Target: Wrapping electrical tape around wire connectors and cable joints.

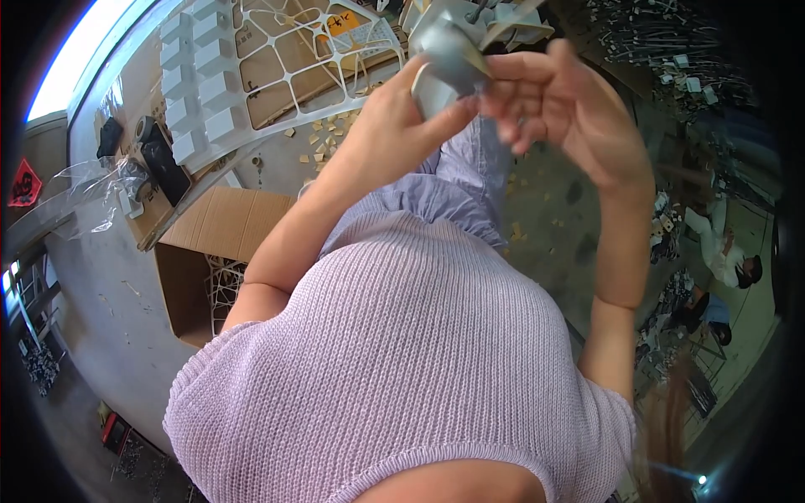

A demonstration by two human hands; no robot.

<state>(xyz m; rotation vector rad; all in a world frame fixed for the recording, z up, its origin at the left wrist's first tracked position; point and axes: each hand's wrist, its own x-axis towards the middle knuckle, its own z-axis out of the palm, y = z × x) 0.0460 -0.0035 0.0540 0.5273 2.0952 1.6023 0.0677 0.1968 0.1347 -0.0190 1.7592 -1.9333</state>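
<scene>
Workshop clutter rings the seated person: tan chips (pixel 323 149) litter the grey concrete floor, heaps of small dark and white parts (pixel 662 38) lie to the far right, and two other people (pixel 721 251) are visible beyond, at the right. On the far left, two rows of white rectangular blocks (pixel 220 124) sit beside a large white plastic lattice frame (pixel 288 77). Nearer on the left, an open brown cardboard box (pixel 220 220) holds thin white branching pieces (pixel 225 281).

Judging by what shows, the work is partway through: a smooth grey-and-white rounded piece (pixel 457 63) is already up in the hands, at the far middle in front of some pale equipment (pixel 511 21), but not yet set down. Its outline is smeared, so I can't tell whether anything remains to be done to it.

From the left, the bare forearm slants up and inward, and the left hand (pixel 398 117) is partly closed around the piece's near side, thumb and fingers gripping it. The right forearm rises steeply; its wrist bends inward and the right hand (pixel 591 117) hangs loosely open, fingers half curled, fingertips blurred right beside the piece. Whether they touch it, I can't tell.
</scene>
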